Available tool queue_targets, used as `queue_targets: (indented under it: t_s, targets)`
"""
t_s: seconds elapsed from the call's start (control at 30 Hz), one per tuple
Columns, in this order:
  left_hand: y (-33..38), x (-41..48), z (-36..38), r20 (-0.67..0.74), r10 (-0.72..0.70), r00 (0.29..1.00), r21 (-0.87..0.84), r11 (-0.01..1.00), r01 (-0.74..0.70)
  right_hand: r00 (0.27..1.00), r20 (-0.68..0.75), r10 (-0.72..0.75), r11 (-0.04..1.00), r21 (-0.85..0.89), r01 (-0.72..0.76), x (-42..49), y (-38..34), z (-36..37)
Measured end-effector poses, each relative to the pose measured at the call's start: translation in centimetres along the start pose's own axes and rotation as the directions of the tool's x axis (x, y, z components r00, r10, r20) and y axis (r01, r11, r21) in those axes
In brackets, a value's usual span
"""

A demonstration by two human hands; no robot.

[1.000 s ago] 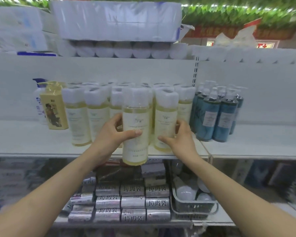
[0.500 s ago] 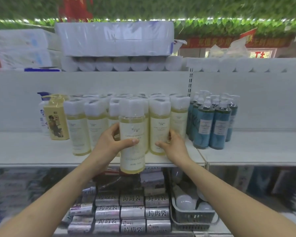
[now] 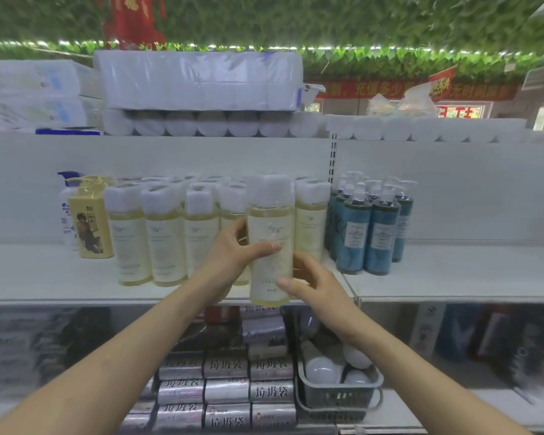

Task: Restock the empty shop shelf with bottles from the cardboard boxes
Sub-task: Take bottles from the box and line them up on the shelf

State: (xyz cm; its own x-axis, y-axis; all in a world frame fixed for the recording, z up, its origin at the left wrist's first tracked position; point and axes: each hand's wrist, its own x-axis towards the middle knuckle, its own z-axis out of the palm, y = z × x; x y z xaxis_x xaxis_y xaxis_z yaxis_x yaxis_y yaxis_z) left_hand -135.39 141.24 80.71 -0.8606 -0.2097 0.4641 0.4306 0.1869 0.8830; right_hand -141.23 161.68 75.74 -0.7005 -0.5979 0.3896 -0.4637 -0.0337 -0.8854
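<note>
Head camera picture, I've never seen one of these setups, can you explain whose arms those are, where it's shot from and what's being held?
There is no machine here: a person wears one camera on the head, looking forward and down, so both bare arms are their own. The left hand grips a pale yellow clear plastic bottle with a white cap, fingers round its middle; the right hand holds its lower part. It hangs just before the edge of the white shop shelf, not yet set down. On that shelf stand matching yellow bottles, dark blue pump bottles and a yellow pump bottle. Wrapped white paper rolls lie above.
</note>
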Motion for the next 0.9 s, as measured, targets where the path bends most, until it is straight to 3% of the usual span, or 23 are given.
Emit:
queue_targets:
  t_s: [0.2,0.4,0.53,0.67,0.77,0.9]
  targets:
    - [0.5,1.7,5.6,0.131,-0.022,0.991,-0.021,0.999,0.025,0.980,-0.198,-0.004,0.992,-0.123,-0.021,0.0,0.2,-3.3]
    - [1.0,1.8,6.7,0.081,0.071,0.994,0.261,0.961,-0.090,0.934,-0.357,0.031,0.970,-0.213,-0.114,0.7,1.9,-6.1]
    - [-0.6,0.6,4.9,0.037,0.165,0.986,0.502,0.850,-0.162,0.928,-0.357,0.107,0.941,-0.264,-0.210,1.4,3.4,-6.4]
    - [-2.5,0.0,3.5,0.099,0.246,0.964,0.675,0.695,-0.247,0.927,-0.349,0.135,0.944,-0.240,-0.228,2.0,4.7,-6.1]
    - [-3.8,-0.3,3.3,0.133,0.237,0.962,0.791,0.560,-0.247,0.948,-0.282,0.145,0.951,-0.226,-0.212,2.1,4.5,-6.5]
    - [-5.3,-1.0,4.0,0.113,0.168,0.979,0.853,0.488,-0.183,0.960,-0.261,0.098,0.962,-0.224,-0.159,1.5,4.1,-6.7]
